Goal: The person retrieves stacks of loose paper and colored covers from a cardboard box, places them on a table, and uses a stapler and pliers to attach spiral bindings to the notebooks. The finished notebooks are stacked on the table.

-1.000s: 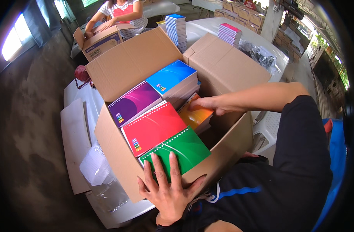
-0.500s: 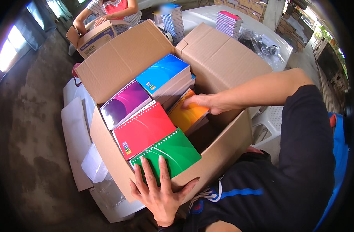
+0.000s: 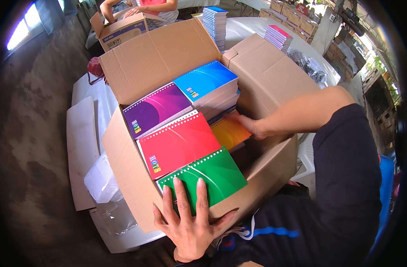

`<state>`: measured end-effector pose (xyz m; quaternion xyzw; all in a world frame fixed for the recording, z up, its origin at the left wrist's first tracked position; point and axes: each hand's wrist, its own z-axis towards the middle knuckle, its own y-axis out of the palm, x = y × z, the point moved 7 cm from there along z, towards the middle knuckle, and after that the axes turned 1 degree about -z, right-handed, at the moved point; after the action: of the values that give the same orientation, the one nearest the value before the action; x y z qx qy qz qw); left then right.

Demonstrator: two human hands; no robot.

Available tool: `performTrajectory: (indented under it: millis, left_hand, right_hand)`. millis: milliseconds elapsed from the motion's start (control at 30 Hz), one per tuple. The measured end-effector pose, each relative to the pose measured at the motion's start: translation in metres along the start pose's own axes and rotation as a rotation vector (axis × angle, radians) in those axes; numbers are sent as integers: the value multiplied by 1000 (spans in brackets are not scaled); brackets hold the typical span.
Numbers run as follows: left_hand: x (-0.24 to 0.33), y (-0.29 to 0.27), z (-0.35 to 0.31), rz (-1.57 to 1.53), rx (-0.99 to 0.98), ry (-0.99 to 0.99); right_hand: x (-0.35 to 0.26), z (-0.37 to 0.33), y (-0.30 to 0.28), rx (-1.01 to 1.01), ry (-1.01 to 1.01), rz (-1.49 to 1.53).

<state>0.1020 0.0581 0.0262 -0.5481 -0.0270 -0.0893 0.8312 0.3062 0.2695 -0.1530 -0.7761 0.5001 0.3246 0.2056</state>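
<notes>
A large open cardboard box point(image 3: 121, 160) holds stacks of spiral-bound notebooks. My left hand point(image 3: 190, 229) is open at the near side, its spread fingers resting on the green notebook point(image 3: 214, 171) and the box edge. Inside the box at the right, my right hand point(image 3: 249, 125) grips the orange-yellow notebook point(image 3: 229, 133), which lies lower than its neighbours; its fingertips are partly hidden. A red notebook point(image 3: 179, 142) lies beyond the green one. Farther back are a purple notebook point(image 3: 156, 109) and a taller stack topped by a blue notebook point(image 3: 208, 80).
On the white table point(image 3: 84, 93) are a flat cardboard piece point(image 3: 81, 151), clear plastic wrapping point(image 3: 103, 182) and a blue-topped notebook stack point(image 3: 214, 29). A red-topped stack point(image 3: 279, 38) stands farther right. Across the table a person point(image 3: 156, 8) reaches into another box point(image 3: 125, 33).
My right hand has moved the orange-yellow notebook down deeper into the box, near the blue stack. My left hand stays on the green notebook. The view has shifted slightly.
</notes>
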Motion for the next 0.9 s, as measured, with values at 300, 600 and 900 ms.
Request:
performTrajectory:
  millis: [300,600,900]
  left_hand:
    - [1,-5,7,-87,30,-31]
    - [-4,-1,-2,-30,62,43]
    - [-7,2,-2,-13,18,-16]
  right_hand:
    - [4,1,4,12,-6,-64]
    - [-24,-37,18,8,123,77]
    - [-8,-29,5,-31,183,-50]
